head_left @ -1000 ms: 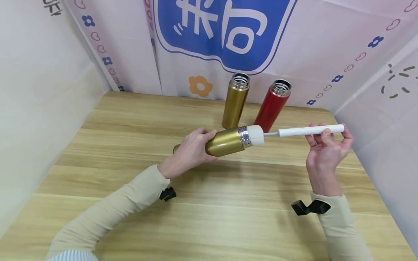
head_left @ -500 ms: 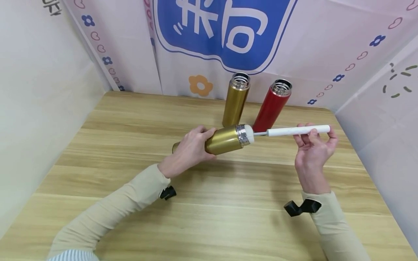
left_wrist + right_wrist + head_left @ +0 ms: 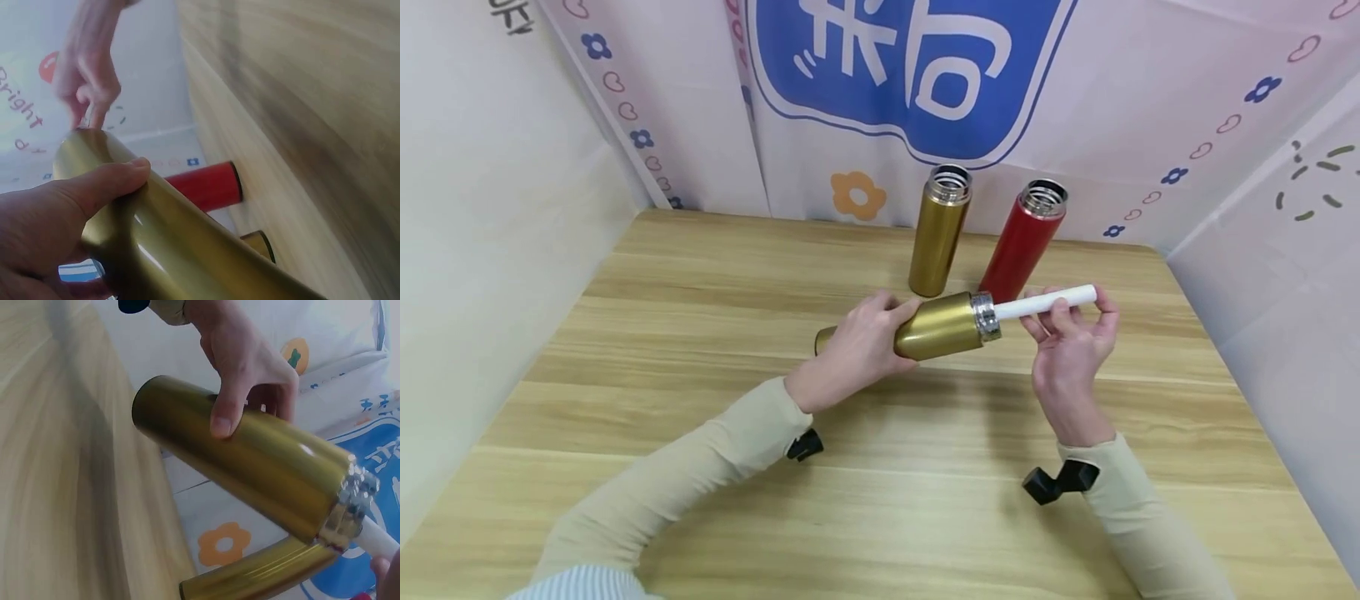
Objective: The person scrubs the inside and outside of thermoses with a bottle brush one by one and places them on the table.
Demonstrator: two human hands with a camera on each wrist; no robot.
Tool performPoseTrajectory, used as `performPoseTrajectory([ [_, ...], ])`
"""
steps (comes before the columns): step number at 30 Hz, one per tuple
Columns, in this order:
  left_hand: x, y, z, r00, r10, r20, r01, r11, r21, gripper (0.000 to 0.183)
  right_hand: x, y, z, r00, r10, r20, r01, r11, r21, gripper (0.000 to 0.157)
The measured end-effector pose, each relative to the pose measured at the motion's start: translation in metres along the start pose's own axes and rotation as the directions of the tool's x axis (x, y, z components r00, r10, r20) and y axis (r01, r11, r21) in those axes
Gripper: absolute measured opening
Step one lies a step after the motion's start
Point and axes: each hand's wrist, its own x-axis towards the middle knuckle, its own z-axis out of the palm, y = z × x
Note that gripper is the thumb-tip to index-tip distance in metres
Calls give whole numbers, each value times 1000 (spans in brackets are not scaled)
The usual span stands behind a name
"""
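Note:
My left hand (image 3: pixel 861 346) grips a gold thermos bottle (image 3: pixel 942 327) round its body, tilted nearly level above the table with its silver mouth to the right. In the left wrist view the thumb lies along the bottle. The white handle (image 3: pixel 1048 302) of a bottle brush sticks out of the mouth; the brush's sponge head is hidden inside. My right hand (image 3: pixel 1071 354) pinches that handle between thumb and fingers. In the right wrist view the brush handle (image 3: pixel 377 539) enters the bottle's threaded neck (image 3: pixel 345 509).
Behind the hands, a second gold bottle (image 3: pixel 938 242) and a red bottle (image 3: pixel 1024 242) stand upright without lids on the wooden table (image 3: pixel 760 275). A printed cloth backdrop (image 3: pixel 700 150) rises at the table's back edge.
My right hand has moved left, pushing the brush in: the white sponge and grey shaft, visible before, are now inside the bottle. My left hand and bottle have shifted slightly right.

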Motion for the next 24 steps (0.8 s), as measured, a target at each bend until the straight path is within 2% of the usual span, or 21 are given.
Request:
performPoseTrajectory([
  [5,5,5,3,1000,-3,5,3,1000,21,78,-8,12,6,1000,-13,23,15,997,-78,37],
  [9,3,4,5,1000,-2,13,1,1000,8,78,-10,16,6,999,-4,37,9,992,-127,37],
  [17,-6,-12,1,998,-60,18,59,998,27,77,8,-12,-1,998,-50,-31,50,999,-8,35],
  [24,-10,-16,-4,999,-42,12,41,999,30,76,17,-28,-7,997,-42,-67,41,999,-14,33],
])
